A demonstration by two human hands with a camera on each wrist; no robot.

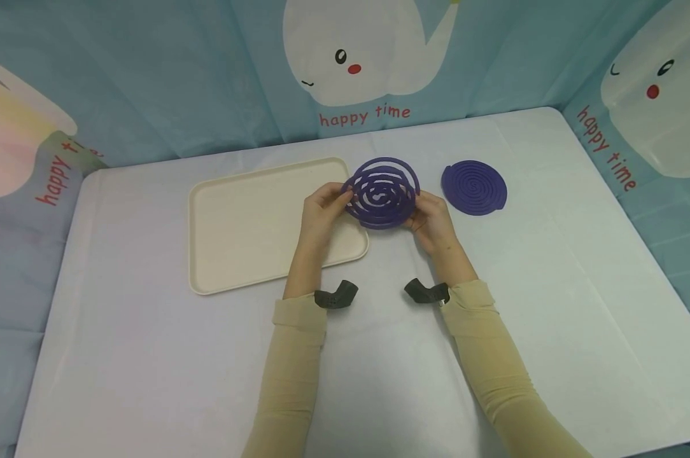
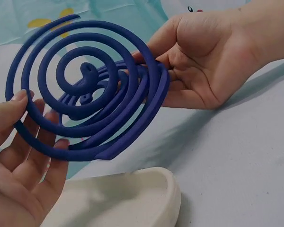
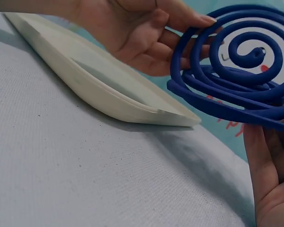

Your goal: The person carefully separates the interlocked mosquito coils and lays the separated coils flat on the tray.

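Note:
In both hands, above the tray's right end, is a pair of dark blue-purple mosquito coils point(image 1: 382, 224), partly spread into two layers. The left hand point(image 1: 319, 215) pinches the left edge; in the left wrist view, its thumb lies on the outer ring, with fingers behind. On the right side, the right hand point(image 1: 433, 222) grips the rim between thumb and fingers. Both spiral centres show slightly apart in the left wrist view, the upper coil point(image 2: 89, 73) tilted away from the lower one. Another mosquito coil disc point(image 1: 473, 187), tightly wound, lies flat to the right of the right hand.
A cream rectangular tray point(image 1: 247, 229) lies on the white table point(image 1: 373, 362), left of and partly under the left hand. Behind the table hangs a blue curtain point(image 1: 207, 76) with whale prints. Dark wrist cameras point(image 1: 336, 296) sit at both cuffs.

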